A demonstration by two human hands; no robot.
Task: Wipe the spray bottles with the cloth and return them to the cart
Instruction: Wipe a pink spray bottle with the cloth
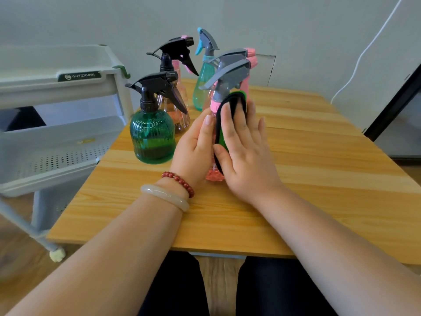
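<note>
Surface: a table [319, 144] of pale wooden planks, set against a plain grey-white wall [296, 30]. A white cable [364, 53] is seen running down the wall at right. A grey-white cart [68, 133] with a perforated shelf is placed just beside the table's left edge.

Item under work: a pink spray bottle [229, 79] with a grey trigger head, stood upright on the table near its middle. Its clear pink body is largely covered by both hands. It is gripped from its left side by the left hand [193, 151], thumb laid upward along it. A black cloth [235, 98] with a green edge is pressed flat against the bottle by the right hand [246, 151], fingers straight and spread.

Other bottles noted on the table behind: a green ribbed bottle [152, 133] with a black trigger, a clear bottle [175, 110] with a black trigger, and a teal bottle [202, 83] with a grey trigger.

A red bead bracelet [180, 181] and a pale bangle [164, 197] are worn on the left wrist.
</note>
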